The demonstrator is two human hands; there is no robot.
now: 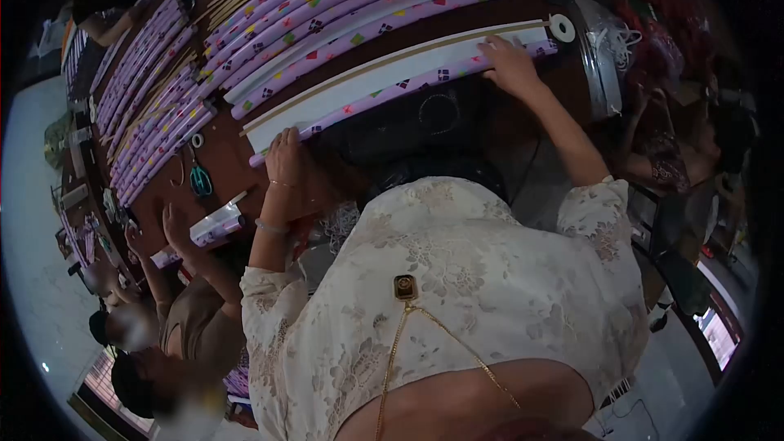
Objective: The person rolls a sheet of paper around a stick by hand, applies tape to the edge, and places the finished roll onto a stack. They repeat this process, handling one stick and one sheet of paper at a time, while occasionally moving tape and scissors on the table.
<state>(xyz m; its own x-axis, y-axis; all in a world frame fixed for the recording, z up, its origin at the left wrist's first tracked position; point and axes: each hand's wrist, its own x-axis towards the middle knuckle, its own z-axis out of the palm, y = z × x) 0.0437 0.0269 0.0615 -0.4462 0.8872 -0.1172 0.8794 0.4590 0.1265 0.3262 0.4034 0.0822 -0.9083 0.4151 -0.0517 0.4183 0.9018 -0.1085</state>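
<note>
A long purple sheet (pixel 392 91) printed with coloured shapes lies across the dark table, its lower edge curled into a narrow roll. Its white inner side (pixel 359 80) faces up, and a thin brown stick (pixel 392 51) runs along the far edge. My left hand (pixel 284 159) is curled over the left end of the roll, its thumb hidden. Near the right end, my right hand (pixel 510 65) straddles the roll, fingers on the far side and thumb on the near side.
Several purple patterned rolls (pixel 327 24) and thin sticks fill the far side. A white tape roll (pixel 562 28) sits by the sheet's right end. Teal-handled scissors (pixel 200 180) lie at left. A co-worker's hands (pixel 175 229) are beside a smaller roll (pixel 216 224). Clear plastic bags (pixel 600 57) lie right.
</note>
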